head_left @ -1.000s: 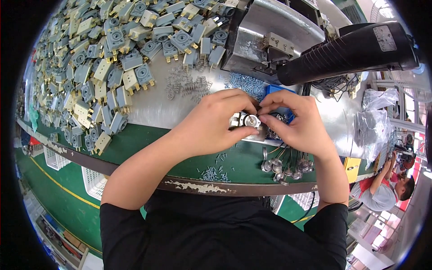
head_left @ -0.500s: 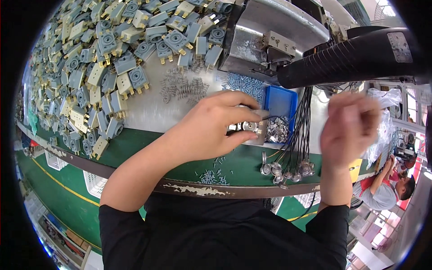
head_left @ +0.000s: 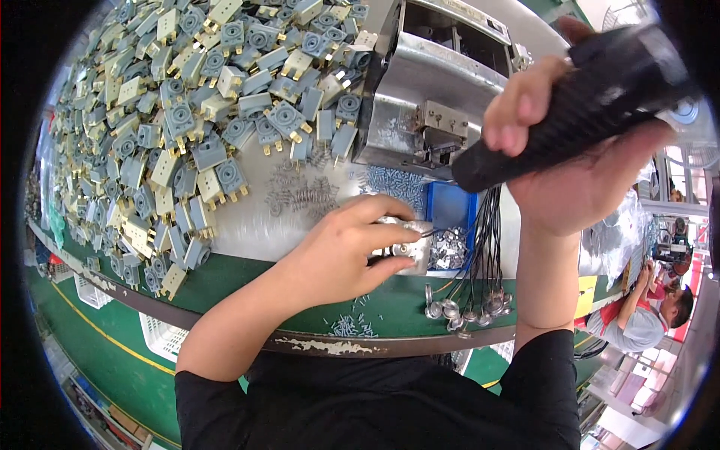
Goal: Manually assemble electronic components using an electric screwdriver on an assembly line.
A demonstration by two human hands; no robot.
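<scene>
My left hand (head_left: 341, 247) is closed around a small round metal part (head_left: 401, 248), pinched between thumb and fingers. The part rests at a metal block (head_left: 420, 259) beside the blue tray. Raised at the right, my right hand (head_left: 559, 165) wraps round a thick black ribbed electric screwdriver (head_left: 577, 105); its narrower end points down and left, over the tray's far corner. The blue tray (head_left: 471, 217) holds small shiny metal pieces (head_left: 450, 246). Blue screws (head_left: 394, 185) lie behind my left hand, and loose springs (head_left: 300, 193) lie to its left.
A large heap of grey and cream plug-like housings (head_left: 210, 154) covers the left side. Black cables with round metal ends (head_left: 465, 307) hang near the front edge. Several screws (head_left: 351, 325) lie on the green mat. A metal machine (head_left: 427, 82) stands behind; a co-worker (head_left: 637, 319) is at far right.
My right hand has risen and taken hold of the electric screwdriver, which has tilted. My left hand keeps its hold on the round metal part. The view has shifted, so the bench appears lower.
</scene>
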